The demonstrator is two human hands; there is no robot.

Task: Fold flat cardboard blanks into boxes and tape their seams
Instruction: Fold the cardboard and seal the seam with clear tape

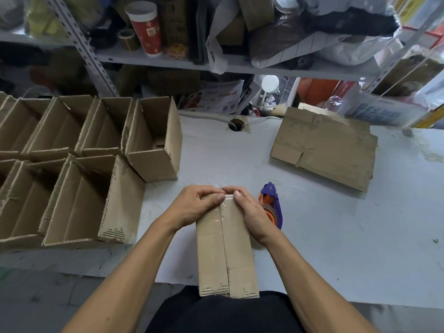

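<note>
Where tape (222, 207) crosses the box (225, 251) edge, both hands (197, 207) (249, 212) clamped there, thumbs together.

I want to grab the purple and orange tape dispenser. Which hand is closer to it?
Right. The right hand grips the brown cardboard box right beside the purple and orange tape dispenser; the left hand grips the box's far side.

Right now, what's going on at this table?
A person is taping a box. Both hands, left hand and right hand, hold its far end, thumbs pressing clear tape over the seam. The tape gun lies just right of the box. Finished open boxes stand at left; flat blanks wait at far right.
</note>
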